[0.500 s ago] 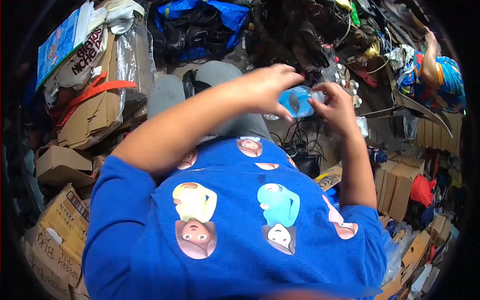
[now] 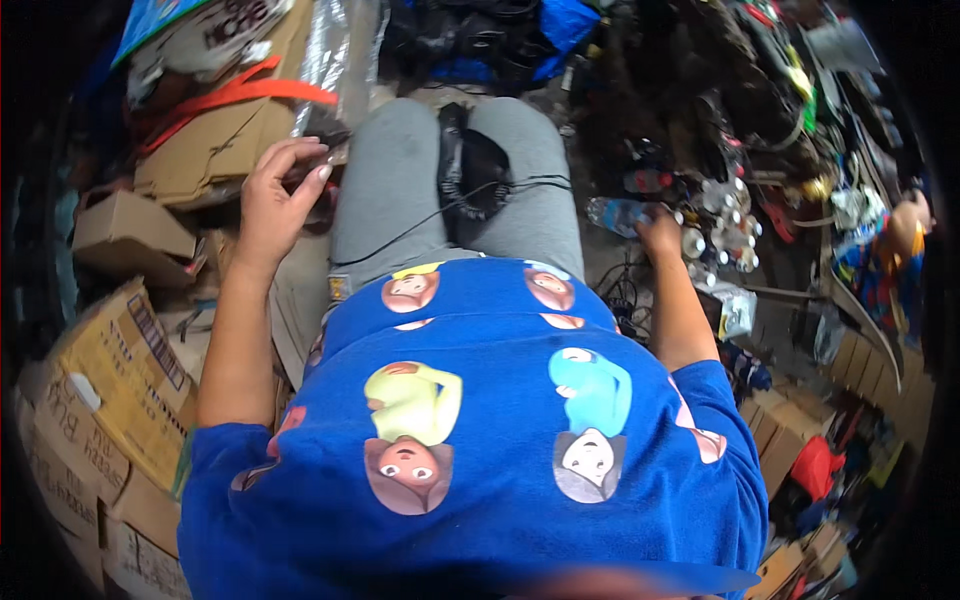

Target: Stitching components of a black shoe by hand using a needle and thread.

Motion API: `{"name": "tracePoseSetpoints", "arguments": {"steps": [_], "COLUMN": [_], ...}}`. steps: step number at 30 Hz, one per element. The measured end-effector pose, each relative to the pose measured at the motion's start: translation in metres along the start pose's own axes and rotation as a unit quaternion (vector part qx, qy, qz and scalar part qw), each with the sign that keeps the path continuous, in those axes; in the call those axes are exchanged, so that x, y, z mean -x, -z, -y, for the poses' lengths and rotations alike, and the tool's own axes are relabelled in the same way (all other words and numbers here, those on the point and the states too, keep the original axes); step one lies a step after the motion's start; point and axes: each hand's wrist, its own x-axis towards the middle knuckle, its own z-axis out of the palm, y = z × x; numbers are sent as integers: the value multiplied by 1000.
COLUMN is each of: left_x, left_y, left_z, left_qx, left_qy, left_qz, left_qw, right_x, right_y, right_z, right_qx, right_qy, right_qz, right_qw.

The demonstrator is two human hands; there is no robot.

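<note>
While the right hand [image 2: 660,238] holds a bottle [image 2: 613,214], clustered containers [image 2: 736,236] limit rightward room.

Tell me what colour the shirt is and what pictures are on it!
The shirt is blue, with cartoon people on it. It shows best in the head view.

own hands: 2; left hand [image 2: 278,205] upper left, right hand [image 2: 660,238] right of centre;
clear bottle [image 2: 616,214]: 1, by right hand;
white-capped bottles [image 2: 735,238]: several, right of frame; overlapping, exact count unclear;
grey trouser legs [image 2: 385,185]: 2, upper centre;
red strap [image 2: 245,93]: 1, upper left;
co-worker [image 2: 890,255]: 1, right edge
</note>
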Motion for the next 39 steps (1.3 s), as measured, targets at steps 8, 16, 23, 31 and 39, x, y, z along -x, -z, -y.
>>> {"name": "tracePoseSetpoints", "arguments": {"steps": [8,16,23,31,39], "left_x": [9,-2,-43,-35,-14], "left_y": [9,-15,-75,-91,-86], "left_z": [8,-4,-23,-12,-13], "left_qx": [-78,-63,-173,-238,-306], "left_qy": [-40,-151,-325,-329,-305], "left_qz": [14,48,258,280,154], "left_qw": [996,985,893,870,889], "right_x": [16,161,51,11,38], "right_y": [24,68,151,113,114], "right_z": [40,130,258,323,330], "right_qx": [54,-414,-252,60,-17], "right_qy": [-17,-77,341,348,144], "right_qz": [-38,350,156,258,372], "right_qw": [998,837,892,899,917]}}
